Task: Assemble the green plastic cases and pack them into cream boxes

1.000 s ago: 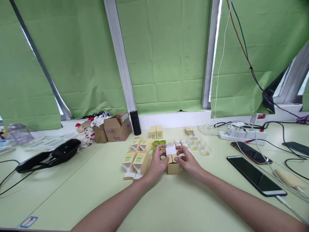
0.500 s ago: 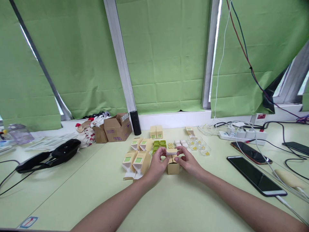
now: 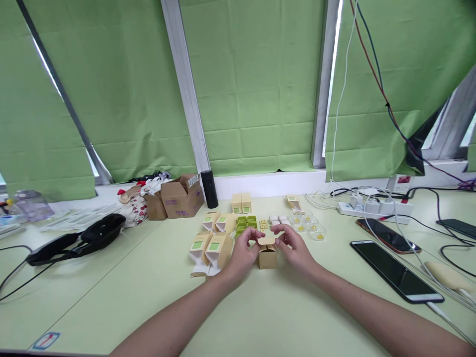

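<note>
A small tan cardboard box (image 3: 267, 259) stands on the table in front of me, its lid flap partly folded over the top. My left hand (image 3: 243, 250) curls round the box's left side, with thumb and fingers at the flap's left end. On the right, my right hand (image 3: 294, 248) has its fingers bent at the flap's other end. Just behind the hands are green plastic cups (image 3: 242, 224), small yellow pieces (image 3: 263, 224), white round-edged pieces (image 3: 279, 218) and clear domes with yellow centres (image 3: 308, 224). Several open tan boxes (image 3: 218, 247) with green labels stand to the left.
Two closed boxes (image 3: 241, 203) and a flattened-looking carton (image 3: 293, 202) are at the back. Phones (image 3: 396, 270) and cables lie right, near a power strip (image 3: 360, 210). Left are a large carton (image 3: 182, 196), a black cylinder (image 3: 209, 189) and a black strapped pouch (image 3: 100, 232).
The lid flap, held raised with its pale underside showing, has been folded down toward the front of the box. Both hands stay beside it, the right one slightly farther right.
</note>
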Demonstrator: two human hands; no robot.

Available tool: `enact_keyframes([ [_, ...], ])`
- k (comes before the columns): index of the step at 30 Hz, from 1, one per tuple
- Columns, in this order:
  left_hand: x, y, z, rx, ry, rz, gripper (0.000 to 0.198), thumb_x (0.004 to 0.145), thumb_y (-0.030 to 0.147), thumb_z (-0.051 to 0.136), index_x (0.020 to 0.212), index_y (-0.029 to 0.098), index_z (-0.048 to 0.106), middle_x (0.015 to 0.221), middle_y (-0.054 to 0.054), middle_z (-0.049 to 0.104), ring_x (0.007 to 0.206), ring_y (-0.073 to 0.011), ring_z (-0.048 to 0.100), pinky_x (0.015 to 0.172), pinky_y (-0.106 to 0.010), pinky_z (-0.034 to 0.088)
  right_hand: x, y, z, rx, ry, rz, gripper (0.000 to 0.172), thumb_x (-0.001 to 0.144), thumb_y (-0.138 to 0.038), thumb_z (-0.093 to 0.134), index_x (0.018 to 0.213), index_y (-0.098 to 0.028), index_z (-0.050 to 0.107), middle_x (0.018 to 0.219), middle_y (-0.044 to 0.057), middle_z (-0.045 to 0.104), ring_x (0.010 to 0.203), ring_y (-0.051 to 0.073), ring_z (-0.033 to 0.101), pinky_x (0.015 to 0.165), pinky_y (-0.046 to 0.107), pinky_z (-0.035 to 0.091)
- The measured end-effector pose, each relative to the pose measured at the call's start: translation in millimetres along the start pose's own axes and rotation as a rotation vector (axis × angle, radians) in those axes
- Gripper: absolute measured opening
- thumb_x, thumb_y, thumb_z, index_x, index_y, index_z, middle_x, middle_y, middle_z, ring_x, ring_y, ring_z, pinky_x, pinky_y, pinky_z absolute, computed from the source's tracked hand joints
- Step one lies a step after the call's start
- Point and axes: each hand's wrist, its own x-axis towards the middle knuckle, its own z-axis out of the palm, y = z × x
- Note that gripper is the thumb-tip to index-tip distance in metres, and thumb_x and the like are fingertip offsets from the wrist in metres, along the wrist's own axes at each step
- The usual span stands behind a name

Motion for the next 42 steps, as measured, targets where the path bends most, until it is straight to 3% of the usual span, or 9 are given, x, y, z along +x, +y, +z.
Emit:
enact_keyframes([
  [5,0.0,-0.4,-0.5,0.012,0.01,-0.018,0.009,0.081,0.022,0.064,0.089,0.021,0.06,0.11,-0.009,0.074,0.104,-0.0246,0.065,0.088,-0.035,0.045,-1.9,-14.9,-3.3,-0.083,0.034,-0.174,0.02,0.099,-0.041,0.058,0.105,-0.025,0.066,0.103,0.006,0.065,0.079,0.019,0.06,0.07,0.033,0.049],
  [10,0.0,0.8,-0.4,-0.029,0.016,-0.038,0.01,0.079,0.024,0.066,0.087,0.021,0.061,0.108,-0.009,0.074,0.105,-0.025,0.065,0.087,-0.034,0.045,-3.8,-17.4,-2.4,-0.146,0.025,-0.247,0.013,0.097,-0.033,0.061,0.107,-0.025,0.065,0.103,0.006,0.064,0.079,0.019,0.06,0.071,0.034,0.048],
  [17,-0.3,3.0,-2.7,-0.16,0.001,-0.047,0.011,0.078,0.023,0.063,0.089,0.021,0.062,0.107,-0.008,0.072,0.107,-0.0253,0.065,0.094,-0.035,0.047,-5.0,-16.0,-2.9,-0.177,0.0,-0.25,0.009,0.095,-0.026,0.06,0.104,-0.025,0.064,0.103,0.006,0.061,0.082,0.02,0.059,0.072,0.034,0.047],
  [23,-2.3,6.2,-4.6,-0.166,-0.001,-0.02,0.015,0.089,0.033,0.06,0.095,0.02,0.065,0.108,-0.007,0.072,0.111,-0.0254,0.064,0.102,-0.038,0.046,-7.1,-18.0,-2.4,-0.198,-0.028,-0.263,0.001,0.095,-0.026,0.059,0.095,-0.026,0.059,0.102,0.006,0.06,0.086,0.022,0.058,0.078,0.037,0.05],
  [29,-3.0,6.7,-3.2,-0.094,-0.004,0.004,0.024,0.092,0.043,0.063,0.098,0.02,0.066,0.107,-0.008,0.071,0.109,-0.0263,0.064,0.099,-0.038,0.047,-8.3,-18.8,-2.4,-0.214,-0.042,-0.279,0.004,0.093,-0.023,0.06,0.091,-0.026,0.058,0.102,0.007,0.06,0.087,0.023,0.058,0.079,0.039,0.051],
  [42,-3.9,6.3,-4.6,0.007,-0.027,0.056,0.023,0.092,0.039,0.063,0.104,0.02,0.068,0.109,-0.009,0.07,0.109,-0.0265,0.063,0.096,-0.038,0.045,-10.0,-18.5,-2.7,-0.236,-0.075,-0.28,0.008,0.091,-0.018,0.059,0.092,-0.026,0.057,0.104,0.006,0.058,0.089,0.024,0.059,0.08,0.038,0.051],
])
